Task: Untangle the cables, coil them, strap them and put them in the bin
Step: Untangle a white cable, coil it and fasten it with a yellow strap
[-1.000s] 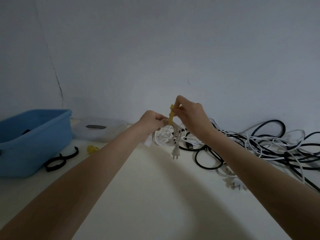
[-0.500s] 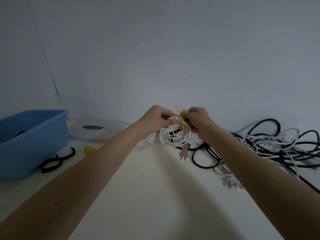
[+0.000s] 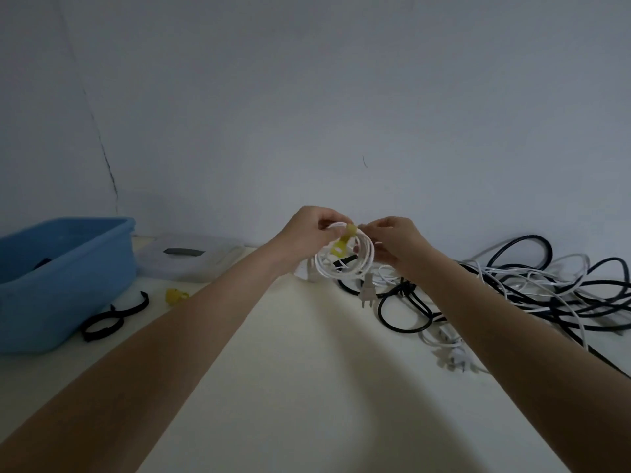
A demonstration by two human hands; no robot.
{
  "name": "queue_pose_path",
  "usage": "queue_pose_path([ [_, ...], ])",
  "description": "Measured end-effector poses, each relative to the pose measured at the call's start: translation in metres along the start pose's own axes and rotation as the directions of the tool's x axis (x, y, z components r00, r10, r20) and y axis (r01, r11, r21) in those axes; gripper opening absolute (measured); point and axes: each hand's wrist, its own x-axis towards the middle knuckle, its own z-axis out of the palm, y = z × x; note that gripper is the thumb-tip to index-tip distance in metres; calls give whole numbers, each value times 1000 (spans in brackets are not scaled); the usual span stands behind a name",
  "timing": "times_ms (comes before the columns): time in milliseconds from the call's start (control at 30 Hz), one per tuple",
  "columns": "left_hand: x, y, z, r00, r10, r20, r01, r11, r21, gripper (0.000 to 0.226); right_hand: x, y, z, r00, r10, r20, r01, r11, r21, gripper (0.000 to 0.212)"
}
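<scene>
Both hands raised above the table (image 3: 307,387), mid scene, working one white cable coil (image 3: 345,264). Left hand (image 3: 304,230) has fingers curled, pinching the coil's top left edge; right hand (image 3: 392,240) has fingers curled on the coil's top right side. Yellow strap (image 3: 345,240) is looped over the coil's top between the two hands, its loose end hanging down into the coil's middle. The coil's white plug (image 3: 368,295) dangles below it, near the table. Tangled pile of black and white cables (image 3: 532,285) lies on the table at right, far side. Blue bin (image 3: 65,278) sits far left, something dark inside, can't tell what. Just beside the bin: black straps (image 3: 112,317) and a spare yellow strap (image 3: 176,297) on the table. Clear lid (image 3: 191,257) lies behind them by the wall.
</scene>
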Motion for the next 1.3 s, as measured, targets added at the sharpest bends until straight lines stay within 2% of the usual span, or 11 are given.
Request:
queue_pose_path([
  [167, 7, -3, -9, 986, -102, -130, 101, 995, -19, 13, -1, -5, 5, 949, -310, 53, 312, 904, -291, 24],
  [233, 8, -4, -10, 975, -150, -164, 137, 987, -88, 17, -5, -6, 8, 864, -472, 178, 490, 700, -519, 34],
  [333, 7, -5, -9, 965, -196, -172, 171, 974, -148, 20, -6, -1, 15, 764, -520, 381, 604, 371, -706, 52],
  [433, 7, -6, -10, 960, -212, -181, 183, 969, -167, 18, -5, 6, 23, 674, -628, 389, 660, 275, -699, 36],
  [533, 5, -6, -12, 962, -212, -169, 188, 971, -150, 12, -3, 3, 27, 667, -710, 228, 665, 428, -613, 10],
  [700, 0, -5, -17, 979, -173, -109, 168, 984, -55, 16, -3, -2, 29, 898, -419, 135, 440, 855, -276, 14],
  [800, -4, -8, -20, 981, -167, -98, 167, 986, -14, 18, -3, -3, 36, 955, -275, 107, 283, 957, -63, 18],
  [900, -9, -9, -30, 982, -159, -100, 164, 986, 41, 22, 4, -9, 49, 972, -223, 69, 224, 975, -3, 20],
  [1133, -25, -22, -81, 949, -189, -253, 204, 978, 34, 32, 6, -23, 110, 844, -470, 257, 535, 720, -441, 10],
  [1233, -36, -32, -112, 912, -217, -348, 223, 975, -24, 32, 8, -27, 146, 793, -455, 406, 609, 618, -497, 18],
  [1300, -44, -39, -134, 885, -226, -407, 229, 973, -43, 26, 10, -31, 172, 800, -422, 426, 593, 659, -463, 15],
])
